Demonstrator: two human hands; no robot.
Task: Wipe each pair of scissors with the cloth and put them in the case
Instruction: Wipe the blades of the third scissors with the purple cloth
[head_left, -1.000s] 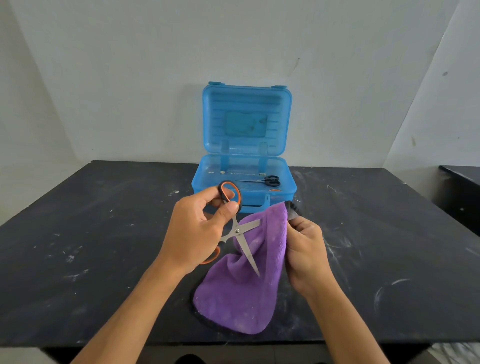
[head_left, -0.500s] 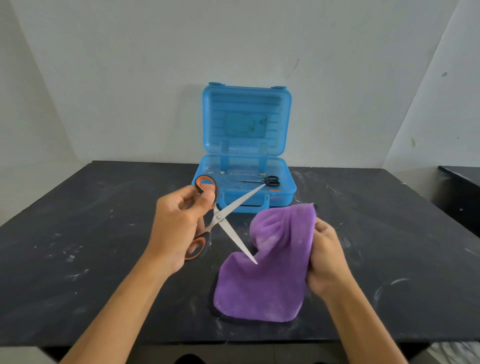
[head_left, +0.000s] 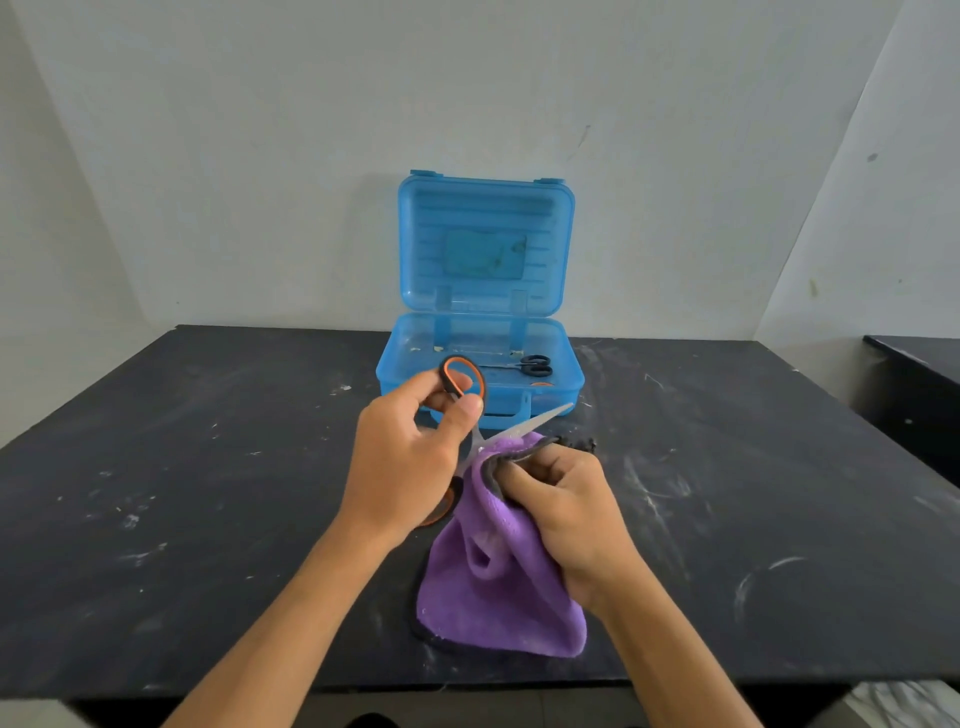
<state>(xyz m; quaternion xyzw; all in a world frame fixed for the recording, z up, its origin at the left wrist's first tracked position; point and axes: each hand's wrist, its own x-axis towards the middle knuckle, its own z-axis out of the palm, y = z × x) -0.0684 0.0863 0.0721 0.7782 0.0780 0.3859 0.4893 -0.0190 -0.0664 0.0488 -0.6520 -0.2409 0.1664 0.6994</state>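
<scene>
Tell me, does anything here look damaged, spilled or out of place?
Nothing is spilled or broken. The black table is covered in whitish scuffs and smears, and small pale crumbs lie on the floor of the open blue case beside the small black scissors. Otherwise nothing stands out.

Orange-and-black-handled steel scissors (head_left: 470, 405) are sitting open against a bunched purple microfibre cloth (head_left: 498, 577); small black scissors (head_left: 524, 365) are lying inside the open translucent blue plastic case (head_left: 405, 374).

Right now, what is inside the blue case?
One small pair of black-handled scissors lies in the open case, toward the right. A few pale specks dot the floor. The left hand and the orange-handled scissors cover the case's front left corner.
</scene>
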